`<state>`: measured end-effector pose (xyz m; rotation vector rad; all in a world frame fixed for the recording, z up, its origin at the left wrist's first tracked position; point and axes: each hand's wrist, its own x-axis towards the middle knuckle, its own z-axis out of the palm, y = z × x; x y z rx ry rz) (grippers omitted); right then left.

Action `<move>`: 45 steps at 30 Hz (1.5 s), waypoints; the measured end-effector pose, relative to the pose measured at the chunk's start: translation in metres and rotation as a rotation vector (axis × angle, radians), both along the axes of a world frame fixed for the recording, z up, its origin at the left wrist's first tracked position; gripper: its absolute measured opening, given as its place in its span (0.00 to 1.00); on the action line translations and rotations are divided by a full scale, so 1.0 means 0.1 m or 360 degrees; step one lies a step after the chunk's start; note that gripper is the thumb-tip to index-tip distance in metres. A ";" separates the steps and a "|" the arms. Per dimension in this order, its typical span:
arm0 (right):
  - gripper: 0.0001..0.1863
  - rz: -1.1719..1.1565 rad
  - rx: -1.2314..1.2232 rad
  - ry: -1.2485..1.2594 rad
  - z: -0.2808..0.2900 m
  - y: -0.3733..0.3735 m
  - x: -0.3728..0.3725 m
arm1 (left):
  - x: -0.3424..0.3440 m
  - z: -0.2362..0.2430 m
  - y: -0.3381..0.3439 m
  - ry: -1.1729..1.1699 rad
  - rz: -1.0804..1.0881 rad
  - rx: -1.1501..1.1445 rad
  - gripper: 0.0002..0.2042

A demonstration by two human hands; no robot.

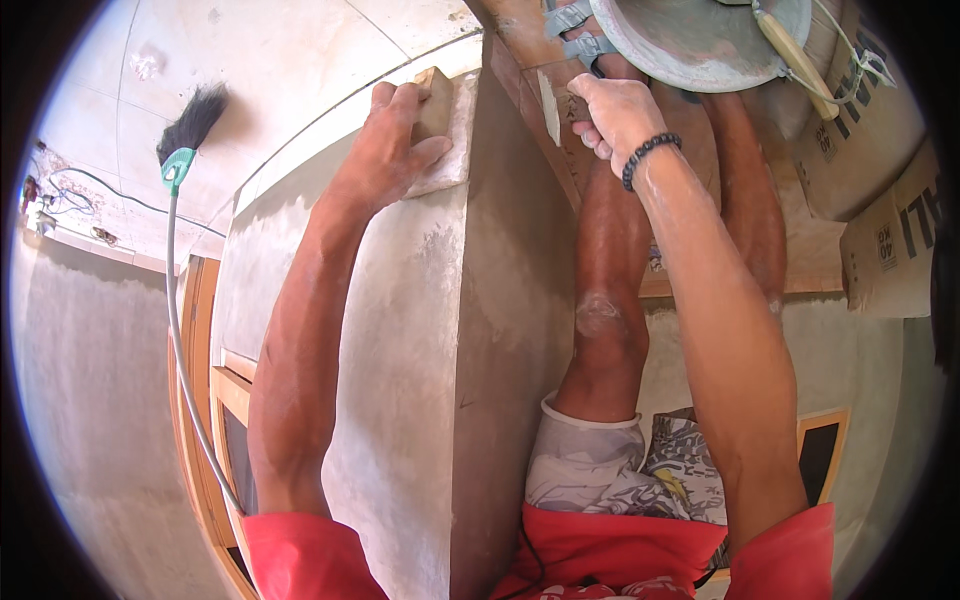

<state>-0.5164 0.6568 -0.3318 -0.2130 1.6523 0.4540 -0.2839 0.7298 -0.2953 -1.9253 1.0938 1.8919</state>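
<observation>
My left hand (385, 150) is closed round a short brownish wooden block (434, 104). It rests at the top corner of a grey plastered wall section (410, 290), where a white-smeared edge (450, 150) shows beneath the fingers. Farther right, my right hand (620, 120) is closed, with a dark beaded bracelet at the wrist. Beside its fingers a thin white-smeared blade (549, 108) appears almost edge-on. The hand seems to hold it, but any handle is hidden. Both forearms carry pale dust.
A grey basin (640, 50) stands by my feet, with a wooden-handled tool (795, 60) and a string across its rim. Paper sacks (880, 170) are at the right. A green-headed broom with black bristles (190, 130) leans at the left, above pale tiles (300, 50).
</observation>
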 end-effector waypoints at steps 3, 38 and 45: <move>0.17 0.0062 0.0140 0.0064 -0.28 0.10 0.04 | 0.03 -0.04 0.06 0.0021 0.0027 -0.0014 0.24; 0.19 -0.0018 -0.0395 -0.0211 0.82 -0.02 0.36 | 0.04 0.00 0.06 0.0033 -0.0032 -0.0114 0.24; 0.16 -0.0117 0.0365 0.0006 0.08 0.10 0.11 | 0.01 -0.01 0.02 -0.0005 0.0021 -0.0017 0.25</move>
